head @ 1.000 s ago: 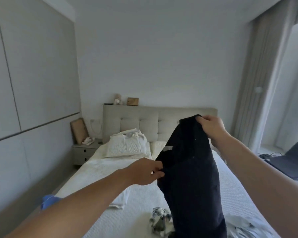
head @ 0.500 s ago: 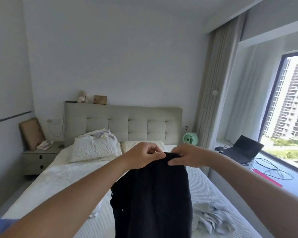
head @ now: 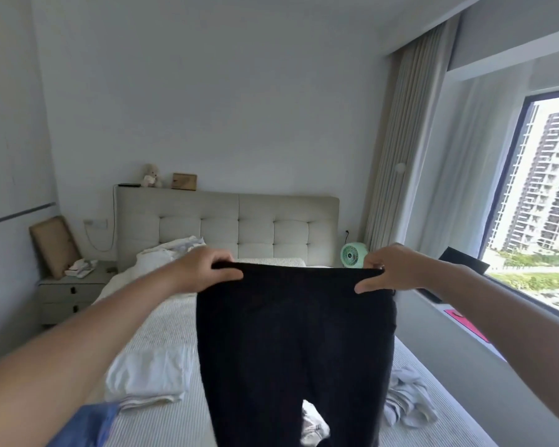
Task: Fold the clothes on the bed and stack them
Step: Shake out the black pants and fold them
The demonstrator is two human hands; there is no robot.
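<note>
I hold a pair of black trousers (head: 291, 343) up in the air over the bed (head: 162, 324), stretched flat by the waistband, with the legs hanging down. My left hand (head: 207, 269) grips the waistband's left corner and my right hand (head: 384, 272) pinches its right corner. On the bed's left side lies a folded white garment (head: 149, 375). A crumpled light grey garment (head: 407, 401) lies on the right side. A patterned piece of clothing (head: 313, 427) shows between the trouser legs.
A padded headboard (head: 239, 227) and a white pillow (head: 165, 253) are at the far end. A grey nightstand (head: 71, 295) stands at the left. A green fan (head: 354, 254), a laptop (head: 465, 266) and the window sill lie to the right.
My hands have moved apart along the waistband, spreading the trousers wide. One second ago the garment hung bunched from my raised right hand. The view has turned right towards the window.
</note>
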